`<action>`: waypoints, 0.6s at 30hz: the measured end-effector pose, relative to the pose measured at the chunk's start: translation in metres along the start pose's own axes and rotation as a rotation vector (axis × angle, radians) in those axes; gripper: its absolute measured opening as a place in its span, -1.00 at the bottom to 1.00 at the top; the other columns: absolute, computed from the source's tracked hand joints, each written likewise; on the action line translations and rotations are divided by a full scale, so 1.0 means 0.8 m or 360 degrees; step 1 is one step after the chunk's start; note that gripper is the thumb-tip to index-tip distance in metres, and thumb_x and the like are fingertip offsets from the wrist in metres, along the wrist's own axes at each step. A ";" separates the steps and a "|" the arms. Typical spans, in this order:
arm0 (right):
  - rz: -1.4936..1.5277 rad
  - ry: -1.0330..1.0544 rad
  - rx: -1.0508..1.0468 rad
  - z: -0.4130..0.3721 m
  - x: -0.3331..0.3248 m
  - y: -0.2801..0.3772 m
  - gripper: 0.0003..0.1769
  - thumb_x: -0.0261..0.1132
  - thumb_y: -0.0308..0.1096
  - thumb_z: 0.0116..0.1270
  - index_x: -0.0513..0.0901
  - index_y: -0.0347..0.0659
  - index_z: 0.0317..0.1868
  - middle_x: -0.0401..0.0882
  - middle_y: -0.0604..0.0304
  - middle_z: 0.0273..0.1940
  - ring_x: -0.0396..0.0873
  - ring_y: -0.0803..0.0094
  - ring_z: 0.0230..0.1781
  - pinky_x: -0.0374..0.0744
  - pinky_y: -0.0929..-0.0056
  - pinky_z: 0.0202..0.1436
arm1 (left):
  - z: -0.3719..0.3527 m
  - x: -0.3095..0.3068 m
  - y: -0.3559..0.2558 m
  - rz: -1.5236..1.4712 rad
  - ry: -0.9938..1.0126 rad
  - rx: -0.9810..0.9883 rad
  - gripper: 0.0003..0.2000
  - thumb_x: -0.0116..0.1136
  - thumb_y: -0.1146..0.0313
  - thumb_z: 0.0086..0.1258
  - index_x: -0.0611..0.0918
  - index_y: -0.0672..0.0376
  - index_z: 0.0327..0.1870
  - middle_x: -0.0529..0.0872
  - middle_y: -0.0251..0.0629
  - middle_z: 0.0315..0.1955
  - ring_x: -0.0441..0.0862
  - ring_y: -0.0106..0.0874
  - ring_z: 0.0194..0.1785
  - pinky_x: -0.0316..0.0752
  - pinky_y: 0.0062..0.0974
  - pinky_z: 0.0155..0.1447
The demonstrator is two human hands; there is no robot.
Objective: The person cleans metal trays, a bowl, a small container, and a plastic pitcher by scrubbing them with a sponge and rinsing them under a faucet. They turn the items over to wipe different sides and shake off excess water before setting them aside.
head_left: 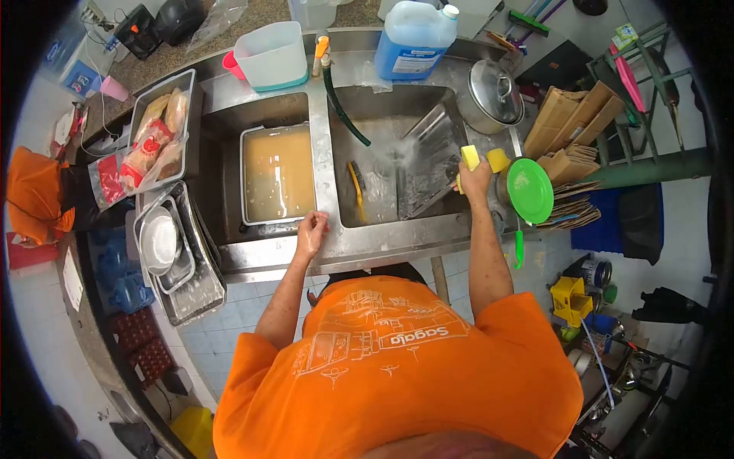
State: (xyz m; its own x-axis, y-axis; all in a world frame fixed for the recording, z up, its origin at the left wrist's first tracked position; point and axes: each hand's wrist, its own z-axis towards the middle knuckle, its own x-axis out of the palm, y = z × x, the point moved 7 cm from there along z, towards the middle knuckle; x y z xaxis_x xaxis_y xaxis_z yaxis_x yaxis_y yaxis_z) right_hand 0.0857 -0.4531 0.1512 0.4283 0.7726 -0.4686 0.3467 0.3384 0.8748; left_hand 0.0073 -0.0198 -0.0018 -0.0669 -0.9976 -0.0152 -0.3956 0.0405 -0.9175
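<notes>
My right hand (475, 180) is closed around a yellow sponge (469, 157) above the right edge of the right basin (382, 103). Beside it, a metal tray (432, 153) leans in that basin. Water runs from a green hose (342, 113), and a yellow-handled brush (357, 191) lies at the basin's left. My left hand (312, 232) has its fingers curled at the steel front rim; whether it holds anything is hidden. Next to it, the left basin holds a tray of cloudy brownish water (278, 174). A second yellow sponge (498, 160) sits right of my right hand.
A green lid-like disc (530, 190) and a lidded pot (491, 96) stand at the right. Behind the basins are a blue liquid jug (415, 42) and a white tub (271, 57). Stacked metal trays (187, 260) and a bin of bags (163, 126) are at the left.
</notes>
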 end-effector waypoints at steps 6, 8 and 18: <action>-0.0877 -0.0490 -0.1081 -0.060 -0.100 0.076 -0.55 0.33 -0.55 -0.01 0.53 -0.35 -0.03 0.63 -0.15 -0.42 0.66 -0.07 -0.41 0.60 0.13 -0.31 | 0.042 0.055 -0.059 0.0211 0.0352 0.0453 -0.75 0.16 0.19 0.42 0.55 0.24 -0.22 0.58 -0.33 -0.53 0.48 -0.54 -0.41 0.39 -0.55 -0.28; -0.0817 -0.0563 -0.1033 -0.079 -0.129 0.094 -0.61 0.33 -0.57 -0.05 0.54 -0.29 -0.12 0.61 -0.12 -0.41 0.63 -0.11 -0.31 0.54 0.11 -0.25 | 0.067 0.077 -0.087 0.0435 0.0398 0.0706 -0.73 0.19 0.20 0.40 0.54 0.26 -0.20 0.59 -0.28 -0.53 0.53 -0.50 -0.39 0.43 -0.53 -0.22; -0.0104 -0.0769 -0.1286 -0.037 -0.262 0.132 -0.84 0.32 -0.58 0.14 0.52 -0.33 -0.27 0.57 0.23 -0.35 0.53 0.46 -0.33 0.48 0.46 -0.25 | 0.175 0.147 -0.357 0.0860 0.0041 0.1438 -0.18 0.36 0.03 0.16 0.28 0.40 0.32 0.44 0.22 0.20 0.37 0.06 0.29 0.27 -0.20 0.38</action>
State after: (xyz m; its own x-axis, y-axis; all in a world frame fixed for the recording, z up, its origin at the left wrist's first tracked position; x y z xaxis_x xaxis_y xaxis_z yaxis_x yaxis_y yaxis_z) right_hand 0.0078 -0.5636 0.3455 0.7908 0.4939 -0.3615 -0.2238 0.7830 0.5803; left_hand 0.2406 -0.1560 0.2031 -0.0544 -0.8574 -0.5118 0.5220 0.4125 -0.7465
